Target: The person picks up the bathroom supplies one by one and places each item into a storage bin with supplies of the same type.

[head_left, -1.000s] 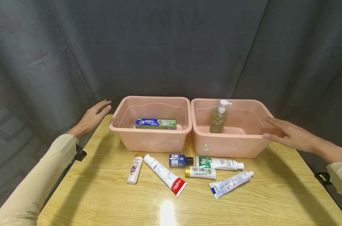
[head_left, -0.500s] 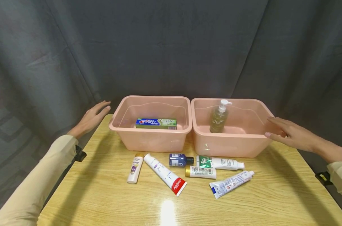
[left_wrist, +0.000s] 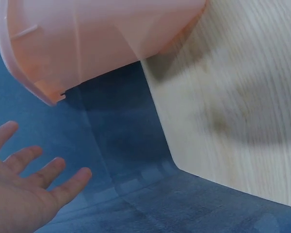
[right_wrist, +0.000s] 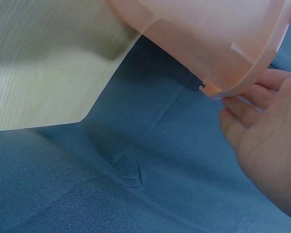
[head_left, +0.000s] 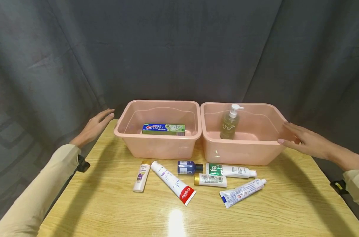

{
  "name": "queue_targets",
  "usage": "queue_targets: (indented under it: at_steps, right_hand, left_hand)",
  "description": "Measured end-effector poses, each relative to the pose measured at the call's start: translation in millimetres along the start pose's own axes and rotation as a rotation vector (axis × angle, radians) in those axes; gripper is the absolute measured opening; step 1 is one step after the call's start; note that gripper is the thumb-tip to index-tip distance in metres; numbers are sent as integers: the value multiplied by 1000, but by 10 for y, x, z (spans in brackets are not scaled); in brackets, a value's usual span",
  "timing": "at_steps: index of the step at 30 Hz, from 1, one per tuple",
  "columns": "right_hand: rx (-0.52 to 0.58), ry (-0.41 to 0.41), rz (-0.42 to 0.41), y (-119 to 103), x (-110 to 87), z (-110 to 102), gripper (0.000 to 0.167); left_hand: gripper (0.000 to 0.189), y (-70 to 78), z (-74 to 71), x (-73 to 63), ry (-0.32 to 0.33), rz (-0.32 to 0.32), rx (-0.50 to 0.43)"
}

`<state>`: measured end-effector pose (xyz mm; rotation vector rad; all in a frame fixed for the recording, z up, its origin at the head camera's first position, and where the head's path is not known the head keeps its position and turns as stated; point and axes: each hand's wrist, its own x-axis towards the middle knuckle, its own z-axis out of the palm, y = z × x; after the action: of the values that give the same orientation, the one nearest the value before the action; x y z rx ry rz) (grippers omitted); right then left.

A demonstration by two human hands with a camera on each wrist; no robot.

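My left hand [head_left: 93, 129] hovers just left of the left pink bin [head_left: 158, 148], fingers extended and holding nothing; the left wrist view shows a gap between the fingers and the bin. My right hand [head_left: 311, 142] touches the right-hand rim of the right pink bin [head_left: 241, 153] with fairly straight fingers. In the right wrist view, those fingers [right_wrist: 240, 112] lie against the outside of the rim. A Crest toothpaste box [head_left: 163, 129] lies in the left bin. Inside the right bin stands a pump bottle [head_left: 228, 126] with a white top.
In front of the bins, on the wooden table [head_left: 132, 214], lie a white bottle [head_left: 141, 177], a Colgate toothpaste tube [head_left: 173, 183], a blue bottle [head_left: 186, 168], a gold-capped tube [head_left: 211, 180], a green-and-white tube [head_left: 230, 171] and a white-blue tube [head_left: 243, 193]. Dark curtain [head_left: 167, 49] hangs behind.
The left hand has drifted slightly left, away from its bin. The right fingertips have shifted a little to the right along the rim. The bins and the things on the table stay put.
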<state>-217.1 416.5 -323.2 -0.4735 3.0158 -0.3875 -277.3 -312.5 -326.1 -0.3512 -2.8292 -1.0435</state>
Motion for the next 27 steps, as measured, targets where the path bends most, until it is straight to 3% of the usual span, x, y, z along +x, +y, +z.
queue_targets:
  at_steps: [16, 27]
  right_hand:
    - [13, -22, 12, -10, -1, -1, 85]
    - [-1, -17, 7, -9, -2, -11, 84]
  left_hand:
    - [67, -48, 58, -109, -5, -35, -68]
    - [62, -41, 147, -184, 23, 4, -237]
